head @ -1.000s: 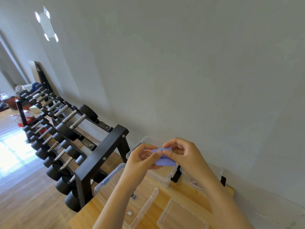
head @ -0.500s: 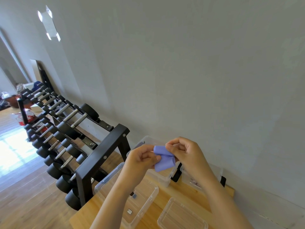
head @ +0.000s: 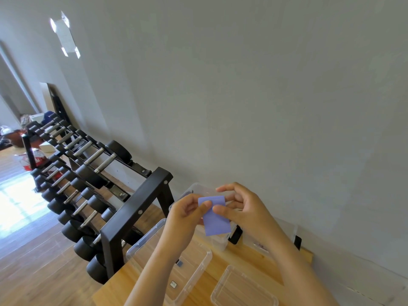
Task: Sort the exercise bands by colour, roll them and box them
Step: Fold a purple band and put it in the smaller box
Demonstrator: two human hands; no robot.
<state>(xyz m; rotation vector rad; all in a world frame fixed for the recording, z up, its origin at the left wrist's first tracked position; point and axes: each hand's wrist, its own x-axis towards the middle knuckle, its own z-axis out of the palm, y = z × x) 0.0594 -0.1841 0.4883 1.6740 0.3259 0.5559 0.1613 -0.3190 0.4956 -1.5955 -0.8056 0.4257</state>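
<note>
So the person's got a purple exercise band (head: 216, 217) held up in the air above the back of the counter (head: 220, 274), near the wall. The left hand (head: 187, 212) has its grip closed on the band's upper left corner, thumb on the front. The right hand (head: 240, 208) pinches the right edge with its thumb, and the other fingers are spread loose above it. The band hangs down flat below the pinch, so I'd say this is the rolling step and it's barely started; the top may be folded over, but I can't tell for sure.

Under the hands there's an open clear box (head: 192, 268) near the counter's left edge with a couple of small bits in the bottom, a clear lid (head: 242, 288) lying flat to its right at the front edge, and more clear tubs (head: 198, 191) at the back along the wall. What's in those I can't make out. A dumbbell rack (head: 88, 173) stands just off the left end.

My guess for the next move: curl the top edge over tightly and keep turning it down while the thumbs stop it springing open, then drop it in whichever box is for purple. Stretchy stuff like that probably unrolls if you let go.
</note>
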